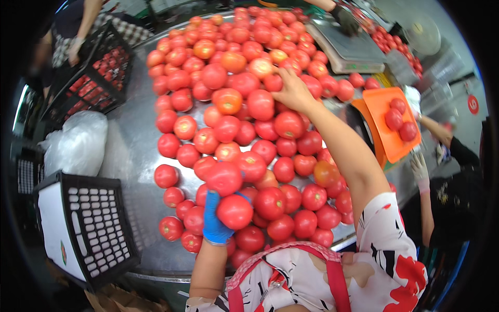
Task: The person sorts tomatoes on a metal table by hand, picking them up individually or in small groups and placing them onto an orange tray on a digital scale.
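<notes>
Before me a large spread of red tomatoes (288,124) covers a metal table (140,128), heaped higher at its far side. My left hand (215,218), in a blue glove, holds tomatoes near the close edge: one red tomato (234,211) rests in the palm and another (223,178) sits just above it against the fingers. My right hand (291,90) is bare and reaches into the far part of the heap. Its fingers curl at a small red tomato (273,83), beside a paler one (261,68); whether it grips either is unclear.
A black plastic crate (99,226) and a clear plastic bag (84,140) stand at left. A person's hand (76,50) is at another black crate (93,78) of tomatoes. At right are a scale (347,46), an orange tray (390,121) with tomatoes and a co-worker's gloved hand (420,171).
</notes>
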The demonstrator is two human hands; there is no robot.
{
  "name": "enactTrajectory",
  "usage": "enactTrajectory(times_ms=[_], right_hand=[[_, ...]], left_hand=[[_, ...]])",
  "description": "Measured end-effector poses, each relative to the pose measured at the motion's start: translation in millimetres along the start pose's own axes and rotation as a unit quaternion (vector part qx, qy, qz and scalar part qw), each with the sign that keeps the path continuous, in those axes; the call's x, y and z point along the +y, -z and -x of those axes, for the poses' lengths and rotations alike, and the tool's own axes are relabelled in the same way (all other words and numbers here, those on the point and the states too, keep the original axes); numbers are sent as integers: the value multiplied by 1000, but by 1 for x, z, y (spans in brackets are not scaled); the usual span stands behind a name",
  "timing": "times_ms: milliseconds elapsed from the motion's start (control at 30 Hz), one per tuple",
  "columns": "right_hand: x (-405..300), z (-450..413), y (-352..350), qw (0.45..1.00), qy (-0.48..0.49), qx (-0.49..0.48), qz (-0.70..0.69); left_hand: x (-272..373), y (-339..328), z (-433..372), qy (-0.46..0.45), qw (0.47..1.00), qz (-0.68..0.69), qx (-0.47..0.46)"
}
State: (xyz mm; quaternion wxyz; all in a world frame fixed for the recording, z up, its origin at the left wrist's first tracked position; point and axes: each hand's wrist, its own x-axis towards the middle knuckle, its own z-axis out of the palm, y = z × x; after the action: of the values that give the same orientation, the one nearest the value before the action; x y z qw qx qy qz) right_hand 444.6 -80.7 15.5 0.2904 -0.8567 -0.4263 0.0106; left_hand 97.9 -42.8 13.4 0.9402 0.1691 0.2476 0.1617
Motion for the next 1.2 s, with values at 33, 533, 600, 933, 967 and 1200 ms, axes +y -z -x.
enactTrajectory(times_ms=[33, 533, 600, 933, 967, 1200], right_hand=[[-1, -1, 6, 999, 37, -14, -24], [-17, 135, 67, 985, 63, -157, 16], [-31, 148, 47, 969, 140, -119, 165], [17, 130, 64, 980, -15, -94, 173], [19, 131, 71, 973, -49, -76, 211], [44, 131, 58, 970, -165, -130, 121]], left_hand=[[1, -1, 0, -15, 1000, 17, 5], [1, 7, 4, -22, 993, 15, -111], [-4, 10, 6, -14, 993, 18, -112], [7, 1, 35, -71, 990, 64, -102], [9, 7, 39, -90, 986, 41, -130], [8, 1, 63, -89, 984, 56, -142]])
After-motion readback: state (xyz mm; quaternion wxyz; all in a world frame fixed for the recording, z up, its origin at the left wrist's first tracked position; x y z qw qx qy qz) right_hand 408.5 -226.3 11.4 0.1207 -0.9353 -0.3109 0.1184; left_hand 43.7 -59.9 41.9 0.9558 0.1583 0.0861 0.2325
